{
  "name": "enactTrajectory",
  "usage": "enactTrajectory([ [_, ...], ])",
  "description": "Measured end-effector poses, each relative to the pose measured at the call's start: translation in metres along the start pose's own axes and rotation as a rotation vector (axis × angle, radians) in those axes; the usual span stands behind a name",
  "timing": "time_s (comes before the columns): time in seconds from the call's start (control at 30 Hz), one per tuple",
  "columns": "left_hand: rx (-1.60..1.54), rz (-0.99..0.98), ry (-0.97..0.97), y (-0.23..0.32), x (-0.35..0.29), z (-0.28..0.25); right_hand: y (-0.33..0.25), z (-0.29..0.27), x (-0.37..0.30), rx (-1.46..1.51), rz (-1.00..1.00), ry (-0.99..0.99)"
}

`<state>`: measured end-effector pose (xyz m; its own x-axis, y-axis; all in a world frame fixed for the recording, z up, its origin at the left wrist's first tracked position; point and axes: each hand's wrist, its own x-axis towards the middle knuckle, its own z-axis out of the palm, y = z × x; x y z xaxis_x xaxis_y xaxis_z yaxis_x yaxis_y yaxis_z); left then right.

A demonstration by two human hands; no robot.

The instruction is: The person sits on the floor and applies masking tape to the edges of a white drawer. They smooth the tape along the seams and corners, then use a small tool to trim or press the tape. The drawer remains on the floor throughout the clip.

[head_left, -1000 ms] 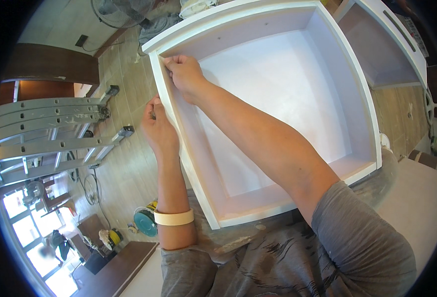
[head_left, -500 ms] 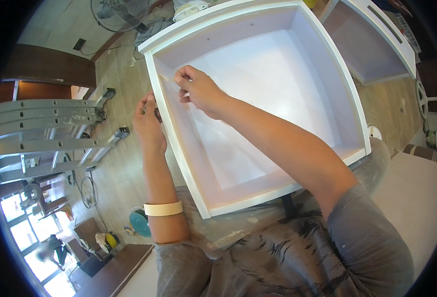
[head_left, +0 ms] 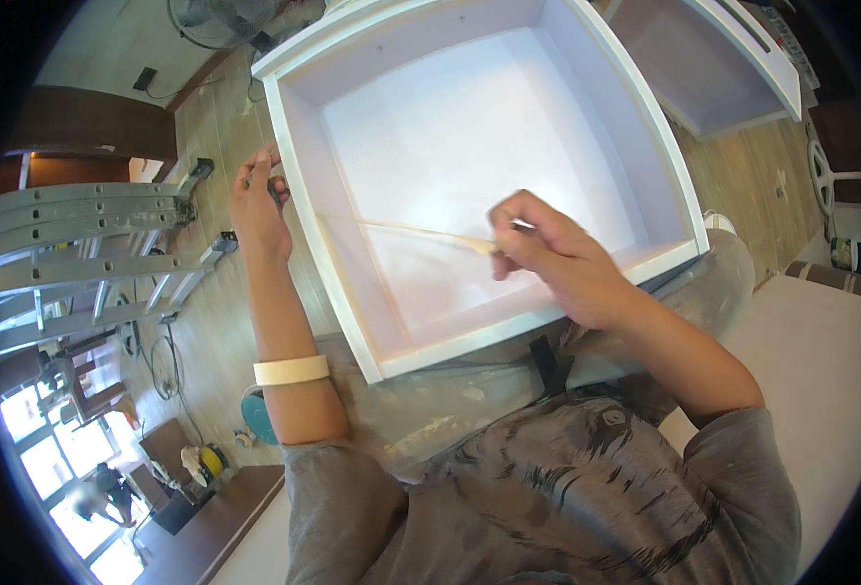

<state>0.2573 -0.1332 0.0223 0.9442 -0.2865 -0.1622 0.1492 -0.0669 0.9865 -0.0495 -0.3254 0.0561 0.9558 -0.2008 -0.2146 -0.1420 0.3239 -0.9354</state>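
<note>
Masking tape strip (head_left: 406,230) stretches from the white drawer box's (head_left: 304,224) left wall to the pinching right hand (head_left: 547,253); left hand (head_left: 258,205) braces outside, grip unclear; peel slowly, low

A room under renovation, used as a makeshift carpentry and painting workshop: unfinished white-painted cabinet boxes (head_left: 489,175) lie on a wood-plank floor (head_left: 211,322), a folded aluminium ladder (head_left: 89,244) rests alongside, cables trail across the boards, a standing fan (head_left: 221,15) stands nearby, and paint smears mark the person's trousers.
</note>
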Motion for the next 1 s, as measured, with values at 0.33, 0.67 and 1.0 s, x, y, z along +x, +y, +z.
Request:
enactTrajectory([
  [0.33,0.008,0.017,-0.007,-0.009,-0.011,-0.010,-0.041,-0.079,-0.131,0.155,-0.294,0.239],
  [0.67,0.052,0.021,-0.001,-0.011,-0.026,-0.010,-0.083,-0.113,-0.150,0.254,-0.524,0.415],
  [1.0,0.324,0.417,-0.217,0.041,-0.084,0.018,-0.085,-0.060,-0.103,-0.157,-0.442,0.269],
])
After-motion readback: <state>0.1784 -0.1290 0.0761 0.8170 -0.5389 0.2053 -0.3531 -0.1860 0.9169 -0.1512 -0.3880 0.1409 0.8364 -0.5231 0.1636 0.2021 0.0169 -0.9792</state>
